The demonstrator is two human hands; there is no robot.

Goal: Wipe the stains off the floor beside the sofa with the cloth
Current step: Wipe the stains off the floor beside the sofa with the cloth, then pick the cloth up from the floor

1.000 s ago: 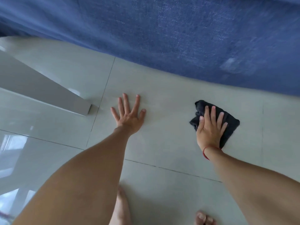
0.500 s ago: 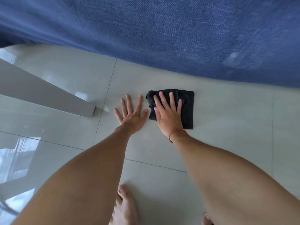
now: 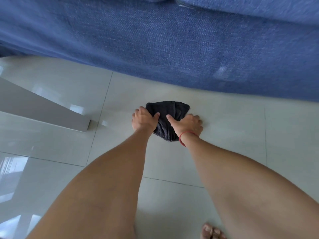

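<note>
A dark grey cloth [image 3: 166,111] lies bunched on the pale tiled floor [image 3: 233,135], close to the blue sofa [image 3: 172,40]. My left hand [image 3: 144,119] grips its left edge with curled fingers. My right hand [image 3: 187,124] grips its right side, thumb lying across the cloth; a red string circles that wrist. Both hands press the cloth onto the tile. No stain shows on the floor around it.
A grey table leg [image 3: 51,116] slants in from the left and ends on the floor near my left hand. The sofa front runs across the top. My bare toes [image 3: 211,232] show at the bottom edge. Glossy tiles reflect light at the left.
My right hand slid the cloth leftward from the right. My left hand, flat on the floor before, has now taken hold of the cloth. The cloth went from spread flat to bunched.
</note>
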